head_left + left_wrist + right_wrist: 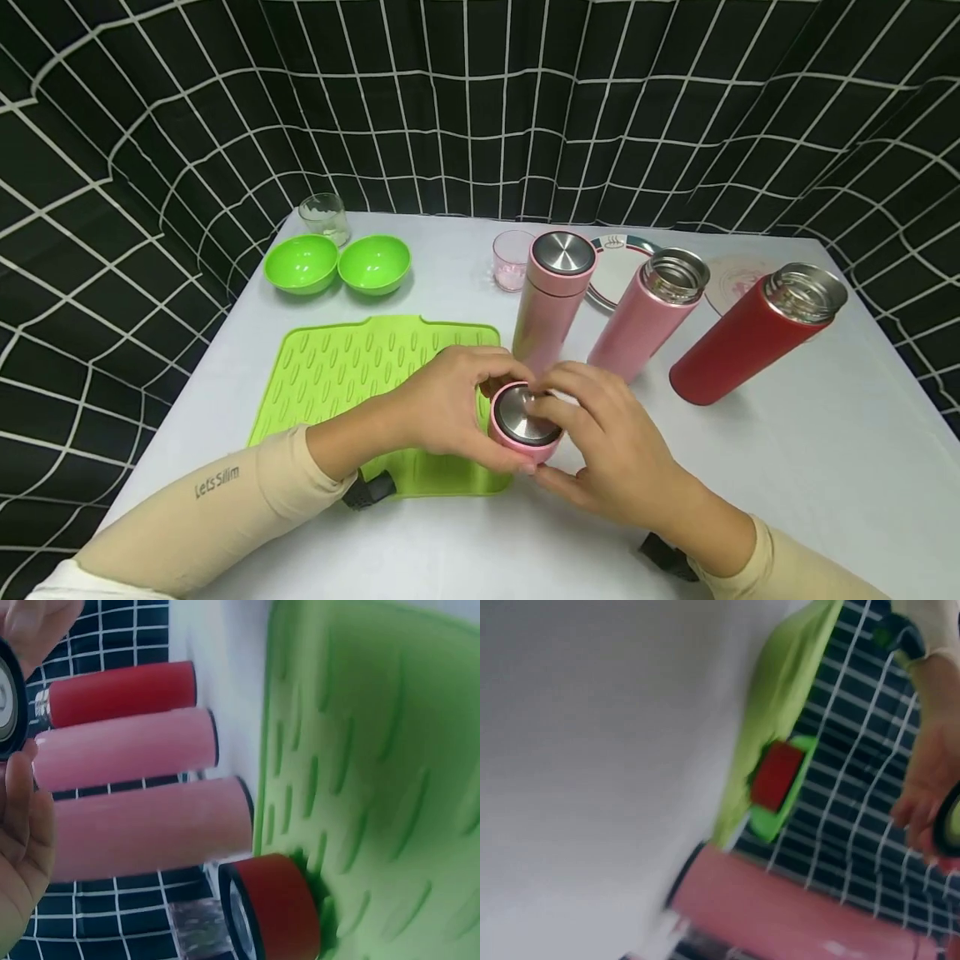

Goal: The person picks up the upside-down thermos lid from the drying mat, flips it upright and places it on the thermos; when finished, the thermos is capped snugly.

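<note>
A pink flask lid [528, 450] with a steel top is between my two hands, held up over the right edge of the green mat [337, 375]. My left hand [457, 400] grips its left side between thumb and fingers. From the right, my right hand [615, 442] holds it, fingertips on the top and thumb at the near rim. Just beyond the hands stands a capped pink flask [551, 308]. Beside it are an uncapped pink flask [637, 325] and an uncapped red flask [735, 342]. A red lid [277, 907] lies on the mat, mostly hidden by my left hand in the head view.
Two green bowls [302, 265] sit side by side at the back left, a clear glass [325, 218] behind them. A pinkish glass [512, 262] and a rimmed plate [615, 271] lie behind the flasks. Another plate [723, 279] is behind the red flask.
</note>
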Motion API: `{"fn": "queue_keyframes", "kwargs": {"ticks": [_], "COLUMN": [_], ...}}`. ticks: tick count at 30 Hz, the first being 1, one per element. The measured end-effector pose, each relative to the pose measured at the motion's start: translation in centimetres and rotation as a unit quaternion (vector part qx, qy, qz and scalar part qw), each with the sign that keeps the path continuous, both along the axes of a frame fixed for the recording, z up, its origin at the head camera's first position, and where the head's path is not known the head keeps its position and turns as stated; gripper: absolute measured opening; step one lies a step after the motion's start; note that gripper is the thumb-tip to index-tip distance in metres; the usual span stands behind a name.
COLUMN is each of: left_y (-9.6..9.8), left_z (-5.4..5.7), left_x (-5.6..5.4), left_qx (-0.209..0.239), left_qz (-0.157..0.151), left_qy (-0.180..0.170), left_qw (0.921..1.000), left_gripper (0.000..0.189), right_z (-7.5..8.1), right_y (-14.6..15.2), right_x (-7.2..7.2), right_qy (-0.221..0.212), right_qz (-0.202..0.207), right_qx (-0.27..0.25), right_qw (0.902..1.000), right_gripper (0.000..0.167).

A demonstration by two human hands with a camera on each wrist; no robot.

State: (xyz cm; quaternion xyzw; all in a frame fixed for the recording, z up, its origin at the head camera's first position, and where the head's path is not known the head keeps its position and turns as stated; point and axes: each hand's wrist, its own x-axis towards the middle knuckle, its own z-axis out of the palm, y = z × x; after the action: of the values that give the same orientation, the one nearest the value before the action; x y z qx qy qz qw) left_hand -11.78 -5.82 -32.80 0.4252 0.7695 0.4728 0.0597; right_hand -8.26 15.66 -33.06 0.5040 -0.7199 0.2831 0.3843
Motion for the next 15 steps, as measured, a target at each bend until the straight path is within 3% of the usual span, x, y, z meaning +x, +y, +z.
{"fn": "queue_keyframes", "kwargs": {"ticks": [2,4,6,7,9,12,13,15], "left_y": [-0.3,-0.6,-1.0,-1.1,-1.4,-1.6,-1.7,-1.7], "left_z": [0.1,0.4,0.6,0.8,1.1,1.5,1.6,1.8], "left_x": [-0.2,-0.3,-0.5,-0.6,-0.8,-1.0,-1.1,-1.2], "left_qx": [0.005,0.010,0.013,0.015,0.018,0.024,0.024,0.028], "left_qz": [0.014,0.028,0.041,0.045,0.050,0.057,0.061,0.067], "left_qy": [-0.001,-0.005,0.000,0.004,0.012,0.020,0.024,0.032], "left_qw": [0.9999,0.9995,0.9991,0.9989,0.9985,0.9979,0.9976,0.9968], "left_gripper": [0.058,0.058,0.057,0.057,0.057,0.058,0.058,0.058], "right_z": [-0.3,-0.6,-0.9,-1.1,-1.3,-1.9,-2.2,-3.0], "right_y": [0.4,0.9,1.6,2.1,3.3,5.0,5.4,6.0], "right_x": [-0.3,-0.9,-1.5,-1.8,-2.3,-3.3,-3.7,-4.7], "right_qy": [-0.010,-0.011,-0.047,-0.088,-0.206,-0.409,-0.462,-0.537], "right_qz": [-0.035,-0.079,-0.125,-0.139,-0.182,-0.242,-0.259,-0.270], "right_qx": [-0.035,-0.106,-0.191,-0.230,-0.274,-0.279,-0.268,-0.257], "right_qw": [0.9987,0.9911,0.9725,0.9593,0.9215,0.8345,0.8049,0.7563], "right_gripper": [0.062,0.077,0.089,0.091,0.099,0.113,0.114,0.111]}}
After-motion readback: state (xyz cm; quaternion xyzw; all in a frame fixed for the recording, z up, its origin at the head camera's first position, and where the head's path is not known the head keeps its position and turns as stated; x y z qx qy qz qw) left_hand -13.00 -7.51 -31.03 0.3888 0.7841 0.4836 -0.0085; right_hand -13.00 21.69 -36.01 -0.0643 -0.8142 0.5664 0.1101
